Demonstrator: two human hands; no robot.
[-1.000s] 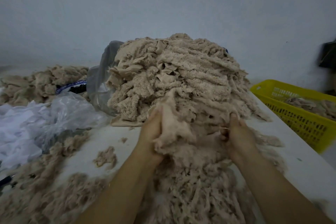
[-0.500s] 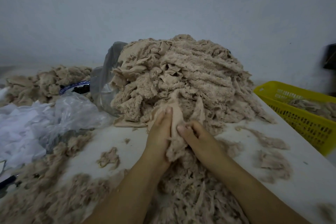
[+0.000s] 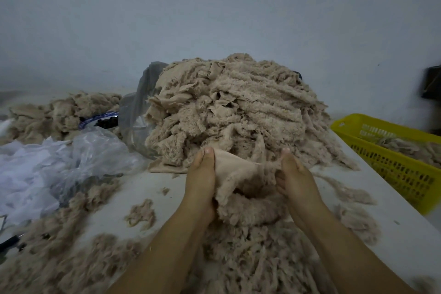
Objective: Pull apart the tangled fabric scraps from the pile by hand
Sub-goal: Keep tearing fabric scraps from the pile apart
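A tall pile of beige fleecy fabric scraps [image 3: 238,112] stands on the white table, against the wall. In front of it my left hand [image 3: 200,181] and my right hand [image 3: 294,179] each grip one side of a single beige scrap [image 3: 241,174], stretched between them with its smooth backing facing up. Its fluffy lower part hangs onto loose scraps [image 3: 248,241] heaped between my forearms. Most of my fingers are hidden behind the cloth.
A yellow plastic basket [image 3: 393,164] holding some scraps sits at the right table edge. Crumpled clear and white plastic bags [image 3: 71,162] lie at left, a smaller scrap heap [image 3: 62,112] behind them. Loose fluff [image 3: 59,246] covers the near left table [image 3: 148,198].
My hands, close together on the scrap half a second ago, have moved apart sideways, stretching it open between them. The camera view has lifted slightly.
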